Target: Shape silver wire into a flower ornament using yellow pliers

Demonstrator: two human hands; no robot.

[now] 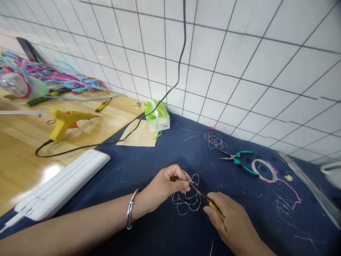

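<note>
Thin silver wire bent into petal-like loops (187, 205) is pinched between the thumb and fingers of my left hand (170, 183). My right hand (230, 218) is wrapped round pliers with yellow handles (216, 209). The pliers' dark jaws reach up and left to the wire, right beside my left fingertips. Whether the jaws are closed on the wire is too small to tell. Most of the wire loops hang below and right of my left hand, over the dark blue cloth (149, 160).
Beyond my hands lie another looped wire piece (215, 140), teal-handled pliers (238, 160), a pale ring-shaped coil (264, 170) and wire scraps (283, 207). Leftward are a white power strip (62, 185), a yellow glue gun (66, 121), a tissue pack (157, 116) and a black cord (179, 67).
</note>
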